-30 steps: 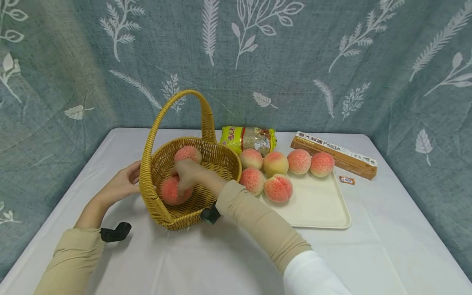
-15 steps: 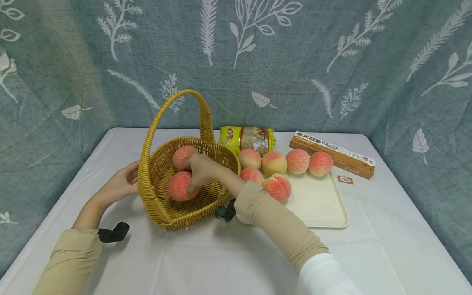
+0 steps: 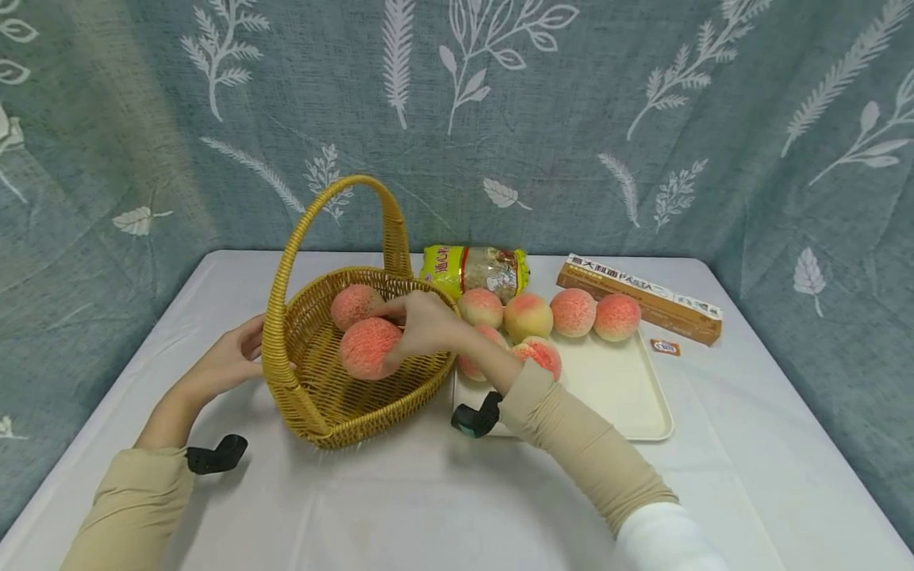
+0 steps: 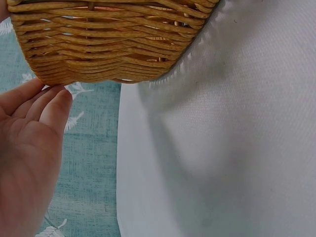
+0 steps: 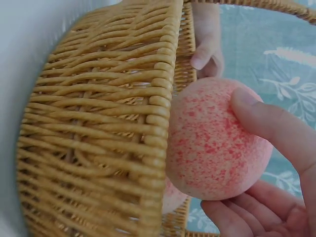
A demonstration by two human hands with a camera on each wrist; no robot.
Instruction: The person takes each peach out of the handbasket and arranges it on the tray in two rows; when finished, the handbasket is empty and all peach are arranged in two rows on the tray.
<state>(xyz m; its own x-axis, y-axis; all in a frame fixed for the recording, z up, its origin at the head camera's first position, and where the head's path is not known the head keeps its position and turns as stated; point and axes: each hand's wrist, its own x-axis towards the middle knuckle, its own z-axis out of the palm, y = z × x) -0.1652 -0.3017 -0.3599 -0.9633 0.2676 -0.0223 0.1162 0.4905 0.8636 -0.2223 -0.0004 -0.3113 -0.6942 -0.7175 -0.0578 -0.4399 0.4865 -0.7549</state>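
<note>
A pink-red peach (image 3: pixel 370 349) is in my right hand (image 3: pixel 426 323), held with the thumb on one side and the fingers on the other. In the right wrist view this peach (image 5: pixel 217 140) stands at rim height beside the woven wall. Another peach (image 3: pixel 354 306) lies inside the wicker basket (image 3: pixel 371 420), toward its back left. My left hand (image 3: pixel 227 361) grips the basket's left side, thumb over the rim and fingers outside. In the left wrist view its fingertips (image 4: pixel 55 106) touch the outer weave (image 4: pixel 113 44).
Right of the basket, a cream tray (image 3: pixel 614 396) carries several peaches (image 3: pixel 528 317). Behind are a yellow pasta bag (image 3: pixel 474 271) and a long brown pasta box (image 3: pixel 639 297). A small orange packet (image 3: pixel 666 346) lies by the tray. The basket's tall handle (image 3: pixel 286 262) arches overhead.
My right hand has moved right and up, raising the held peach from the basket's bottom left. The other peach stays in the basket. My left hand keeps its place on the rim.
</note>
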